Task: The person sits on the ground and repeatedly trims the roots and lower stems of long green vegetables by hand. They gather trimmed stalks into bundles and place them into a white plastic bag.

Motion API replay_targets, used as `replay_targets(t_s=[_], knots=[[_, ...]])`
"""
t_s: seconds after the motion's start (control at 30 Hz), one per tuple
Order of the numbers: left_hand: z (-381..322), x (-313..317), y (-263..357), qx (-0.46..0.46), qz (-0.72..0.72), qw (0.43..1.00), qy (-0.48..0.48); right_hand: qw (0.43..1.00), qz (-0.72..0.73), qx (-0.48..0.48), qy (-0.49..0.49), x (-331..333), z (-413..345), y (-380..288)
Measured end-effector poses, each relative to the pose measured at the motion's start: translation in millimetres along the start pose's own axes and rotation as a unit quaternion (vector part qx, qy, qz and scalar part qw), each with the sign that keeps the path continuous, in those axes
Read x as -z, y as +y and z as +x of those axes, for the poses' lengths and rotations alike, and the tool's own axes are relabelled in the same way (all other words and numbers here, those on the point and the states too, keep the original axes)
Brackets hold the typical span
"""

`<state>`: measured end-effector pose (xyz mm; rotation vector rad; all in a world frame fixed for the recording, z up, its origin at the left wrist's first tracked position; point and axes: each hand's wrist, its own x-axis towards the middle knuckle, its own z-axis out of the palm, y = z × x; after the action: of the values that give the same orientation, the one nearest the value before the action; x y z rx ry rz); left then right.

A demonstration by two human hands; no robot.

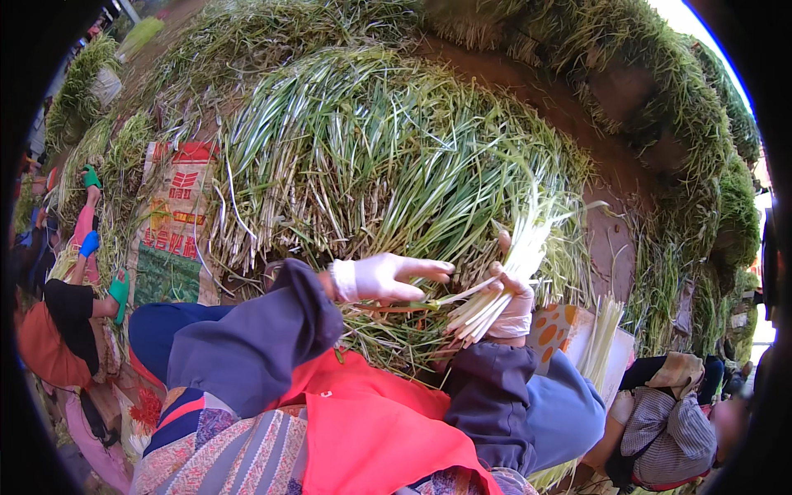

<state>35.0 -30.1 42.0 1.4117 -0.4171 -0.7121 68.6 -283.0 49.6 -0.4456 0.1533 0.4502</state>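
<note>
My right and left hands both wear thin whitish gloves with bare fingertips showing. A bundle of pale-stemmed green stalks (523,247) is gripped in my right hand (512,303), its cut-looking ends pointing down and left. My left hand (393,278) reaches toward it with the fingers spread; a single stalk (458,298) lies between the two hands, and whether my left fingers touch it I cannot tell. Beyond both hands spreads a large heap of long green stalks (383,154). Loose leaves and stalks (383,340) lie below my hands.
A printed woven sack (176,223) lies at the left. By my right knee, pale stalks (600,346) rest on a spotted board or box (557,328). Other people sit at far left (62,334) and lower right (668,427). More green heaps (674,124) line the right.
</note>
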Motion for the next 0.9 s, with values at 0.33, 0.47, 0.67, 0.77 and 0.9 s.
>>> replay_targets(t_s=[0.33, 0.47, 0.67, 0.77, 0.9], knots=[[-75, 18, -76, 0.265, 0.115, 0.957, -0.039, 0.995, -0.037, 0.092, 0.032, 9, -1, -32], [-103, 35, -96, 0.373, 0.573, 0.71, -0.17, 0.987, -0.095, 0.108, 0.07, 2, -3, -35], [-36, 5, -23, -0.05, 0.337, 0.923, 0.178, 0.982, -0.129, 0.048, 0.129, -9, 4, -4], [1, -38, -3, -0.118, 0.374, 0.897, 0.201, 0.985, -0.117, 0.04, 0.122, -8, 8, 8], [2, -47, -27, 0.027, 0.134, 0.952, 0.273, 0.983, -0.108, 0.055, 0.14, -5, 8, 6]])
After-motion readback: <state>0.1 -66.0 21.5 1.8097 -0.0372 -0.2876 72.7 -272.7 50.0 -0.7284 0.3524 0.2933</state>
